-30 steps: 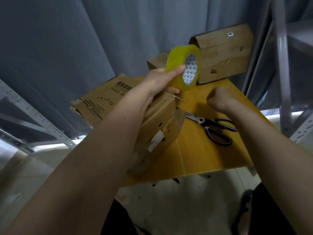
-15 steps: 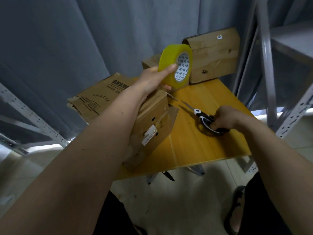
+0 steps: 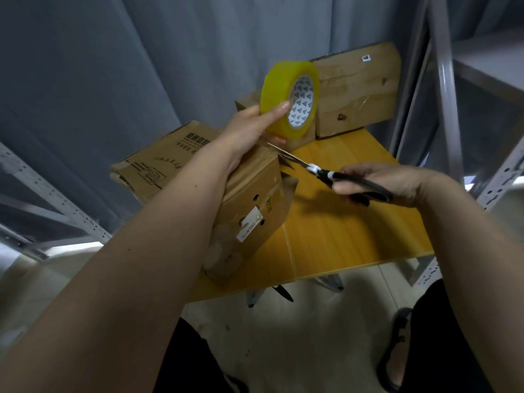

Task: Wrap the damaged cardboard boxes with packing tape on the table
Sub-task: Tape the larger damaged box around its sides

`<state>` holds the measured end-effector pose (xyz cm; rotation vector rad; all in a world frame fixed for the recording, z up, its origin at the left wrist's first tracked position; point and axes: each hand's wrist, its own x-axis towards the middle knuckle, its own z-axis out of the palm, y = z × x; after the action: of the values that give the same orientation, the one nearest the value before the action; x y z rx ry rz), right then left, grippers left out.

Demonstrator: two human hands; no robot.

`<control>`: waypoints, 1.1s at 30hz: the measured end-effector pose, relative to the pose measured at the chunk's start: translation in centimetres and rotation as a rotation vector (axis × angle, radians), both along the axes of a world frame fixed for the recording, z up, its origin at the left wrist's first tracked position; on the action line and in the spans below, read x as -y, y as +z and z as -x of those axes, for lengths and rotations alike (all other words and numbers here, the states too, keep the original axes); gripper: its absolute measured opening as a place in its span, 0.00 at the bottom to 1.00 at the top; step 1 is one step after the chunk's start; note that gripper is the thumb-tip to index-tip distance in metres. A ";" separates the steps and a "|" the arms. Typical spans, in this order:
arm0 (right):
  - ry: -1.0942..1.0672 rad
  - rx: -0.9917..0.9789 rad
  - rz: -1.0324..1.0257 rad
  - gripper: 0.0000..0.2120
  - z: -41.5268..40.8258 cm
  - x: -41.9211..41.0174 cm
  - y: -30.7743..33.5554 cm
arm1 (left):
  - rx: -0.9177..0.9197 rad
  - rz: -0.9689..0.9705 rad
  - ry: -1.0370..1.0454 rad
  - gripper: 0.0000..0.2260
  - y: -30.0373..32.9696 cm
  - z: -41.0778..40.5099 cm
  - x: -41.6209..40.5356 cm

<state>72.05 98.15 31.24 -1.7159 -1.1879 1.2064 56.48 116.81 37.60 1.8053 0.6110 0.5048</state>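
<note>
Gripping the light, stiff yellow roll of packing tape [image 3: 289, 97] by its rim in my left hand [image 3: 249, 129] above the dented brown cardboard box [image 3: 249, 211] on the yellow table [image 3: 340, 236], my right hand [image 3: 380, 180] noses black-handled scissors [image 3: 326, 173] under it.

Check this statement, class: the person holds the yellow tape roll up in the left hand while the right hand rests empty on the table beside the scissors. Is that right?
Not quite. In the head view the right hand is not empty: it grips the scissors, their blades pointing toward the cardboard box. The left hand does hold the yellow tape roll up.
</note>
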 end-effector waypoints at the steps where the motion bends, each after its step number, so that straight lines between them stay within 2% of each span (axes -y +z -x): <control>1: -0.023 0.008 -0.024 0.27 0.1 -0.1 0.3 | -0.001 0.003 -0.001 0.18 0.0 0.0 -0.1; 12: -0.055 0.082 -0.073 0.28 0.9 -1.6 2.1 | -0.046 -0.037 -0.036 0.17 -0.1 -0.2 -0.8; 16: -0.056 0.062 -0.084 0.28 0.9 -2.1 2.3 | -0.045 -0.035 -0.032 0.12 -0.1 -0.2 -1.0; 19: -0.055 0.047 -0.087 0.27 1.0 -2.6 2.5 | -0.040 -0.043 -0.031 0.15 -0.2 -0.2 -0.9; 26: -0.095 0.025 -0.097 0.25 1.0 -2.6 2.3 | -0.007 -0.018 -0.022 0.13 -0.1 0.1 -0.8; 33: -0.153 0.079 -0.040 0.24 0.7 -2.4 1.7 | 0.101 0.012 0.014 0.16 0.1 -0.1 -0.8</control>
<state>71.31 100.55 32.92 -1.8032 -1.0978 1.0255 56.60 117.60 37.70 1.7537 0.5562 0.5973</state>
